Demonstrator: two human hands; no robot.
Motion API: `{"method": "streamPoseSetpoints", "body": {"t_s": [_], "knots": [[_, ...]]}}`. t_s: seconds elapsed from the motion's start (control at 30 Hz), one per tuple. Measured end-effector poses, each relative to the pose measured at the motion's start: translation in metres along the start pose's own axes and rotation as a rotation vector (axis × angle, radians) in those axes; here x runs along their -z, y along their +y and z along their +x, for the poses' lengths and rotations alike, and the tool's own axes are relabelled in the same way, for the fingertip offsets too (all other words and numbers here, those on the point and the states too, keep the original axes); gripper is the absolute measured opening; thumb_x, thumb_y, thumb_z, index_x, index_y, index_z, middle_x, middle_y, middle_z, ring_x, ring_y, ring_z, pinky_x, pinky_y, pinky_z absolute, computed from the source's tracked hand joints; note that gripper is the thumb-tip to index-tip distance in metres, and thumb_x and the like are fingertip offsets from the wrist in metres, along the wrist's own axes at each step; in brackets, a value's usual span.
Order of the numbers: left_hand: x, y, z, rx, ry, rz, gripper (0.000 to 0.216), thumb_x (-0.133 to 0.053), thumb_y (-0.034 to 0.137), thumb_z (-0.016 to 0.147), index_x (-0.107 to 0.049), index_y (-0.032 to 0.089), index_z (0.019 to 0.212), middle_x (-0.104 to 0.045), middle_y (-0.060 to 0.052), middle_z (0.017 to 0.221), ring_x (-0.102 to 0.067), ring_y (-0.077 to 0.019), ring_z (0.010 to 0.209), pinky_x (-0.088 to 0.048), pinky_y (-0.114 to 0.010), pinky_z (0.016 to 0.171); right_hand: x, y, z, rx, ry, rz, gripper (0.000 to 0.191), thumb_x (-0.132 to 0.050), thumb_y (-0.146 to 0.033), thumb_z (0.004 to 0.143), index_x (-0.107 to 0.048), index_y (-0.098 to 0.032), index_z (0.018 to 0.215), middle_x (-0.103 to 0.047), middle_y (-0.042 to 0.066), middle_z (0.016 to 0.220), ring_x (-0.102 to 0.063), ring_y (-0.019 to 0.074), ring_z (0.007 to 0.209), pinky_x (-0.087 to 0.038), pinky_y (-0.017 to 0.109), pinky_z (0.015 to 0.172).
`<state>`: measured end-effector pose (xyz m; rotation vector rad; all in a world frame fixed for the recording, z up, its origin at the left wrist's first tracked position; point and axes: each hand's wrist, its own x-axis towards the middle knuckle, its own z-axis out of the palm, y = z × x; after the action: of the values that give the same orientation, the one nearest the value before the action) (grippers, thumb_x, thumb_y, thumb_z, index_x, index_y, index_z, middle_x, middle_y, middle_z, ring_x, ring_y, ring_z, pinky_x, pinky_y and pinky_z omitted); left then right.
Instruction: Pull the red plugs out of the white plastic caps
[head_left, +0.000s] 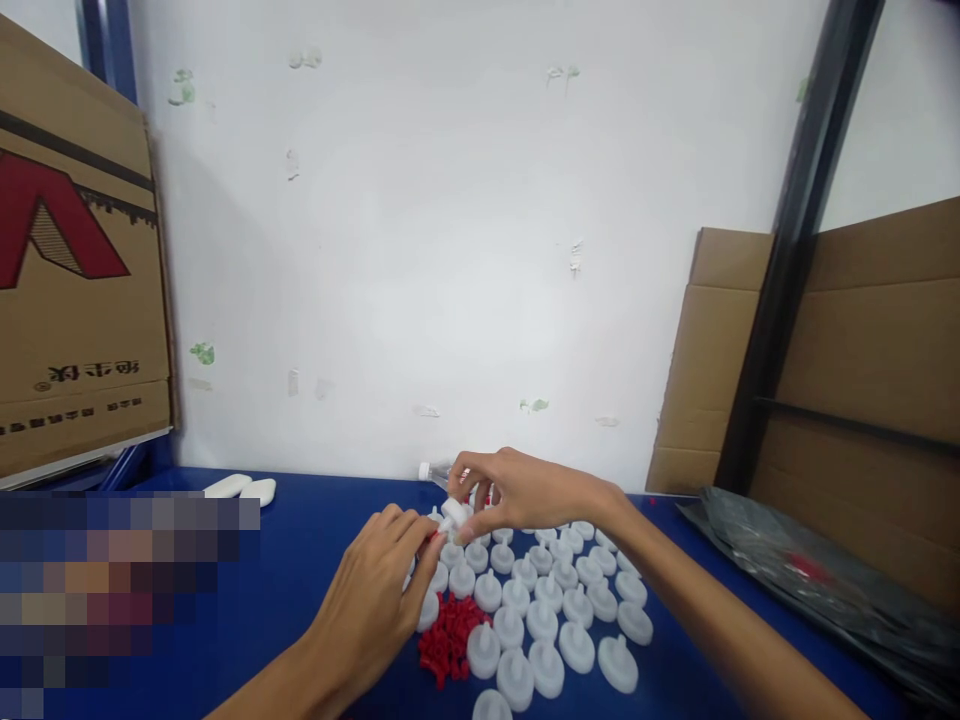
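My right hand (517,490) pinches a white round cap with a spout (454,512), tilted so that its spout points toward my left hand. Fingers and thumb of my left hand (375,580) are closed on a small red plastic piece (433,536), which shows only in part at the fingertips. This red piece is at the cap's spout; whether the two touch I cannot tell. Below my hands lies a pile of small red plastic pieces (451,632). Several similar white spouted caps (541,620) stand around it, mostly spout up, on the blue table (300,540).
A clear bottle (433,471) lies behind my right hand near the wall. Two white objects (258,492) rest at the back left. Cardboard (82,250) stands at the left, with more cardboard (709,350) at the right. A grey plastic bag (787,570) lies along the right edge.
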<state>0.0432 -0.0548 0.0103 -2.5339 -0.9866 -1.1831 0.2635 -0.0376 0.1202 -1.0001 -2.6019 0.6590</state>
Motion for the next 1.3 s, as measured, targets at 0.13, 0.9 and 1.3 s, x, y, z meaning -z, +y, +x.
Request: {"method": "streamPoseSetpoints", "body": {"t_s": [0.13,0.9,1.3], "knots": [[0.002,0.001,0.001,0.028,0.004,-0.024,0.026,-0.037,0.023,0.106,-0.058,0.019,0.091,-0.062,-0.004,0.086,-0.052,-0.0228,0.077,-0.035,-0.036,0.072,-0.005,-0.012,0.002,0.098,0.015,-0.162,0.046,-0.078,-0.043,0.085,-0.065,-0.027,0.126,-0.073,0.004,0.115,-0.066,0.0194,0.096,-0.047,0.027,0.072],[0.01,0.006,0.015,0.694,-0.149,-1.433,0.047,-0.063,0.05,0.09,-0.037,0.02,0.066,-0.022,0.007,0.062,-0.014,-0.0124,0.06,-0.019,-0.025,0.052,-0.012,-0.03,0.005,0.282,0.243,-0.703,0.015,-0.071,-0.029,0.094,-0.069,-0.025,0.108,-0.077,-0.002,0.091,-0.069,0.0151,0.085,-0.04,0.033,0.085],[0.015,0.004,0.017,0.886,-0.162,-1.877,0.038,-0.074,0.032,0.087,-0.046,0.015,0.066,-0.025,0.007,0.062,-0.014,-0.0084,0.055,-0.015,-0.02,0.046,-0.019,-0.009,0.014,0.408,0.345,-0.797,0.013,-0.065,-0.021,0.098,-0.063,-0.024,0.11,-0.077,-0.001,0.107,-0.069,0.013,0.098,-0.034,0.035,0.1]]}}
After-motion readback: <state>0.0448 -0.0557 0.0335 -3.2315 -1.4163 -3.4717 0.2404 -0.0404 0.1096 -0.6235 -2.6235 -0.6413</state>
